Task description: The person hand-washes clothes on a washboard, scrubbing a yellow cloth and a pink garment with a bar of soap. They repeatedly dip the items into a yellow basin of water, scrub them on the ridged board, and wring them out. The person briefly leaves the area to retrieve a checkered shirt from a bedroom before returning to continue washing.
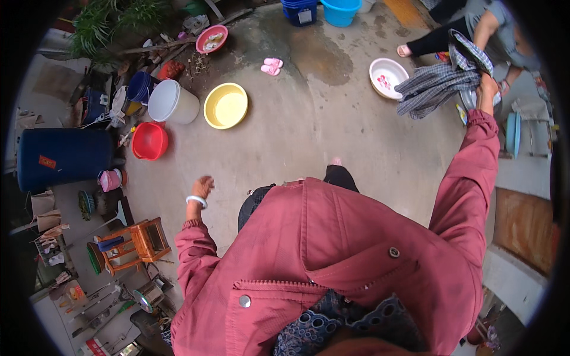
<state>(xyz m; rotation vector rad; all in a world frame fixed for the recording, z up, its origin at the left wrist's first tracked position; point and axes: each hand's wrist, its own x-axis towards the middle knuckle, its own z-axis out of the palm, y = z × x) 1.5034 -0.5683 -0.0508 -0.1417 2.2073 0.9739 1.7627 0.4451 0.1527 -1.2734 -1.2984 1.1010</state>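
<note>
At the upper right my right hand point(487, 89) grips a bunched dark checked cloth point(436, 82), perhaps a garment, held out at arm's length. Part of it hangs beside a white basin point(377, 73) with a red pattern inside. Another person in grey bends close by, an arm reaching down near the upper end of the cloth. On the left my left hand point(204, 187), with a pale bangle at the wrist, hangs in the air above the concrete floor and holds nothing; its fingers are a little blurred. A metal basin point(468, 99) is partly hidden behind my right hand.
A yellow basin point(225, 106), a red basin point(150, 141) and a lidded white bucket point(176, 103) stand at the left. Pink slippers point(272, 66) lie ahead. A blue barrel point(67, 158) and a wooden chair point(149, 240) are at the far left; a light-blue tub point(341, 12) stands at the top.
</note>
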